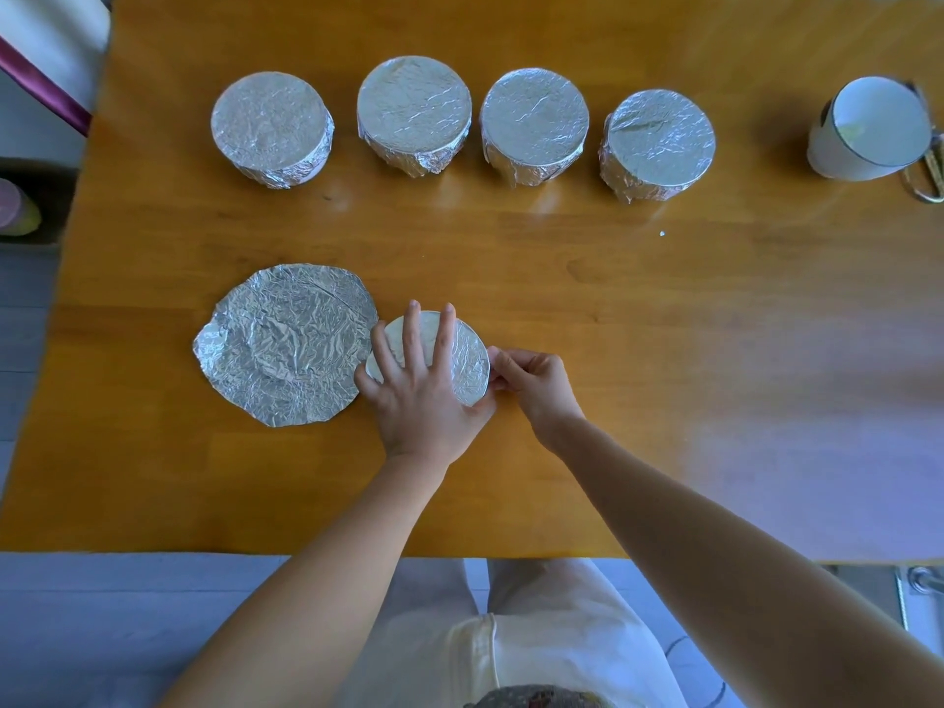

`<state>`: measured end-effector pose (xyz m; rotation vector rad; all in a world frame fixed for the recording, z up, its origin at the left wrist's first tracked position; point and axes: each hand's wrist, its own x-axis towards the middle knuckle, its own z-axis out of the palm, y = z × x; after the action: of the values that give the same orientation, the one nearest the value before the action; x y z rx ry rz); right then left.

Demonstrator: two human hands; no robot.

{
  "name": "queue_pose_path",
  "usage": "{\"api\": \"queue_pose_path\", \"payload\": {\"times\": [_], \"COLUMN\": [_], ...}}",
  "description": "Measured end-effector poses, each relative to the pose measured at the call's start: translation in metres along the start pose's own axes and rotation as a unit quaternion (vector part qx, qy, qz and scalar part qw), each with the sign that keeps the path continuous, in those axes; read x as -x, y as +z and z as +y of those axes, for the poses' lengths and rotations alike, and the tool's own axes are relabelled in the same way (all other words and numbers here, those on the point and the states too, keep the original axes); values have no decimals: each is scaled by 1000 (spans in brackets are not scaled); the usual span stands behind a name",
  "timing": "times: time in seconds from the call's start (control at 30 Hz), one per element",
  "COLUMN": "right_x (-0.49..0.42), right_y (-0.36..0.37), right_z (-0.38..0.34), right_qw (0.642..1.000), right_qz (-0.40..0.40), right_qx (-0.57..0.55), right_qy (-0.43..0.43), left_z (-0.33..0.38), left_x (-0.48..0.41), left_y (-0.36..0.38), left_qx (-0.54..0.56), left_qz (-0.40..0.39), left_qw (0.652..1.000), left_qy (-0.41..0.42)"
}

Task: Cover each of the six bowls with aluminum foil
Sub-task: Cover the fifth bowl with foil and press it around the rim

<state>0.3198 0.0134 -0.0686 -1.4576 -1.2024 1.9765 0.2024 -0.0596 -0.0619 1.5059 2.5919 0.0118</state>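
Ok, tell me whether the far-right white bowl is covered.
Uncovered: the white bowl has its bare inside and dark rim in plain view.

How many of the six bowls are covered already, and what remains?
Four back-row bowls look wrapped. The fifth bowl is in hand: the left hand presses its foil down, the right hand pinches that foil at the side. Remaining: the bare white bowl at far right; a loose foil sheet lies ready.

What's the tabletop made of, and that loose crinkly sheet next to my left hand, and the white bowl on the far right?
The tabletop looks like wood: orange-brown with grain and a glossy sheen. The loose sheet is aluminum foil: silvery, creased, reflective. The white bowl is smooth with a thin dark rim; ceramic or plastic, can't tell.
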Motion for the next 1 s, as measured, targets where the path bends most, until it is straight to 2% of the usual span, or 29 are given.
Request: {"api": "queue_pose_path", "payload": {"times": [0.1, 0.2, 0.47, 0.77, 0.9, 1.0], "right_x": [6, 6, 9, 9, -12, -32], "right_y": [17, 23, 28, 17, 12, 12], "right_z": [10, 9, 8, 7, -10, -19], "right_qw": [993, 978, 985, 996, 993, 994], "right_qz": [84, 132, 152, 63, 18, 21], "right_qx": [-81, -154, -75, 63, 113, 111], "right_qy": [31, 50, 35, -19, -8, 12], "left_z": [1, 1, 2, 5, 6, 0], "left_x": [0, 0, 0, -4, -7, -4], "left_y": [0, 1, 1, -5, -16, -23], "left_qx": [8, 10, 19, 29, 101, 148], "left_qz": [5, 9, 12, -24, -64, -94], "left_qw": [1000, 1000, 1000, 999, 992, 983], "left_qy": [-1, -2, -5, -26, -48, -60]}}
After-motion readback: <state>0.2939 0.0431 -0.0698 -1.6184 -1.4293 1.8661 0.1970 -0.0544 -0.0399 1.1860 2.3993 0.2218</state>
